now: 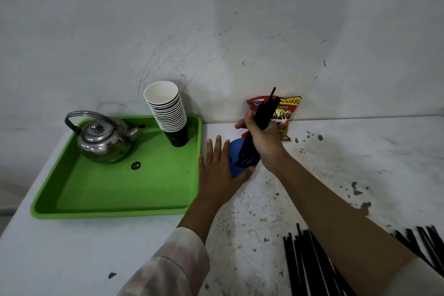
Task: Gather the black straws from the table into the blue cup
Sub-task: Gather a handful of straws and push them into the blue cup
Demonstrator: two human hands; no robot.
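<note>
A person's two bare arms reach over a worn white table [312,175] speckled with dark chips. The right hand [264,137] has its fingers curled round a bundle of thin black plastic straws [260,115], held near the bundle's middle and tilted, with the lower ends dipping into the mouth of a round blue plastic cup [234,151]. The left hand [221,170] lies against the left side of the blue cup with its fingers straight and spread, the thumb running under the cup's near edge, seemingly bracing it. More loose black straws [305,264] lie flat on the table, well nearer the viewer than the cup, fanned beneath the right forearm. Just beyond the cup, a glossy red and yellow snack packet [288,113] leans on the scuffed grey wall. To the left of the cup sits a smooth green plastic tray [120,187] holding a dented shiny steel kettle [105,139] and a tall, leaning stack of paper cups [169,113] with white insides and dark outsides. The straws look very light, smooth and slightly springy, so a bundle is likely to splay or slip; gripping it firmly around the middle should keep the ends together. The cup looks light and could tip easily.
</note>
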